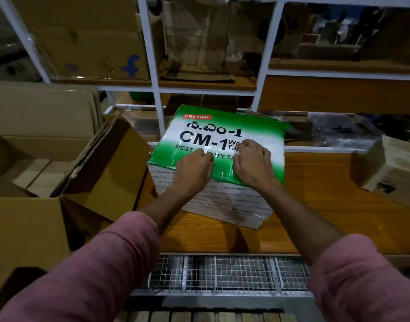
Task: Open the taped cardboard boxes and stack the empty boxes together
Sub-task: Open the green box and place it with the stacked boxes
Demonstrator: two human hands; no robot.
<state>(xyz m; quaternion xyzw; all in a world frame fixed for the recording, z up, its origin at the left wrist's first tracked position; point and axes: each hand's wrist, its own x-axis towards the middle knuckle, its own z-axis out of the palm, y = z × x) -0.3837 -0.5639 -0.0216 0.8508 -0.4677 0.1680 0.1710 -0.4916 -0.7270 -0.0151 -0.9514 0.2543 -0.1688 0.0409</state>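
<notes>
A closed green and white box (257,135) printed "CM-1" stands on the wooden table (315,205), sealed with glossy clear tape (222,156) along the middle of its top. My left hand (194,167) lies on the near part of the top, its fingers curled and pinching at the tape. Just to its right, my right hand (252,162) rests on the top with bent fingers, the fingertips pressing on the lid beside the seam. An open brown cardboard box (36,219) stands at the left with its flaps up.
A white metal shelf frame (150,73) with cardboard boxes rises behind the table. A taped brown box (389,168) sits at the right edge. Below the table's near edge is a wire mesh rack (222,273). Flattened cardboard (43,108) leans at the far left.
</notes>
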